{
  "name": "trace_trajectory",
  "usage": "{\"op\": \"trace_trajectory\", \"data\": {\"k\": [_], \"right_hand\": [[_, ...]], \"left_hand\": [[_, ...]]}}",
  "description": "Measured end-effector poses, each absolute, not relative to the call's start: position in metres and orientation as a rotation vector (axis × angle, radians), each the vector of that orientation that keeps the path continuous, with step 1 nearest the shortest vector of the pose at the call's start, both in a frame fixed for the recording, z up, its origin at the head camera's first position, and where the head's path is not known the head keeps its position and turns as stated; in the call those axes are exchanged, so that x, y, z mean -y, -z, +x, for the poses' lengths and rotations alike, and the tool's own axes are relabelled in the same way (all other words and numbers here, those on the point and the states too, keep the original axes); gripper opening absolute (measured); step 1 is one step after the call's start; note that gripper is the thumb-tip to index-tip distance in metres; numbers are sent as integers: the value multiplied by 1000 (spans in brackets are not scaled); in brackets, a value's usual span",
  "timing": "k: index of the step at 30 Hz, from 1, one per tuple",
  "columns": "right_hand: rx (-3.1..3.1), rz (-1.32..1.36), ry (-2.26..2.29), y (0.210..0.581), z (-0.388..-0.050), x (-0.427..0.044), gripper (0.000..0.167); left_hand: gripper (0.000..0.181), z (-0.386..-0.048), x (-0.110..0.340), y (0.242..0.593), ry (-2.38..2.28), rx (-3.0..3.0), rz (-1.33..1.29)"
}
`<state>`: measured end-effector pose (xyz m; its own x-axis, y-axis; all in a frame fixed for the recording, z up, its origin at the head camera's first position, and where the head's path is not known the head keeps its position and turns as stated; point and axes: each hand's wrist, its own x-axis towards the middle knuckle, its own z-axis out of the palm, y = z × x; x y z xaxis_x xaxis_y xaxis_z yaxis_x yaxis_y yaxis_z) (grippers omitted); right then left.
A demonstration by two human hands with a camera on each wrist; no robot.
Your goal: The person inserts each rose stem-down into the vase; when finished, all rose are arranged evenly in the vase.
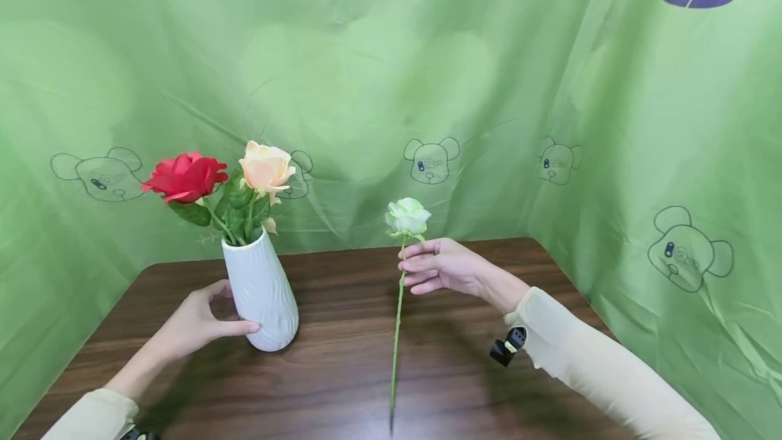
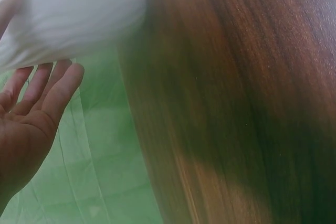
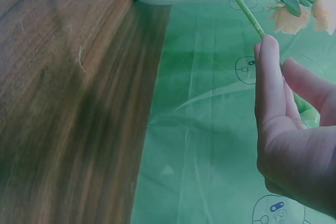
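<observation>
A white ribbed vase [image 1: 259, 294] stands on the table at left, leaning slightly in the head view. From its mouth rise a red rose [image 1: 186, 177] and a peach rose [image 1: 267, 167] with green leaves. My left hand [image 1: 194, 320] holds the vase from its left side, thumb across the front and fingers partly hidden behind it. In my right hand [image 1: 449, 267] is a pale green-white rose [image 1: 407, 216], its long thin stem pinched just below the bloom. That stem hangs down toward the table's near side, to the right of the vase. The right wrist view shows the stem [image 3: 239, 1] at my fingertips.
Beneath everything is a dark brown wooden table [image 1: 342, 372]. Green cloth [image 1: 366, 87] printed with bear outlines hangs behind it and along both sides. A small black camera [image 1: 508, 346] sits at my right wrist.
</observation>
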<state>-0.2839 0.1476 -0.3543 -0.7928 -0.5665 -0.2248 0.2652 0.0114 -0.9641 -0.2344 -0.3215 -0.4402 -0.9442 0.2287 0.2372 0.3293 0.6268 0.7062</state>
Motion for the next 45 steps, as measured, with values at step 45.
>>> {"op": "trace_trajectory", "data": {"k": [45], "right_hand": [[-1653, -446, 2014, 301, -278, -157, 31]], "left_hand": [[75, -236, 324, 440, 1181, 2771, -426]]}}
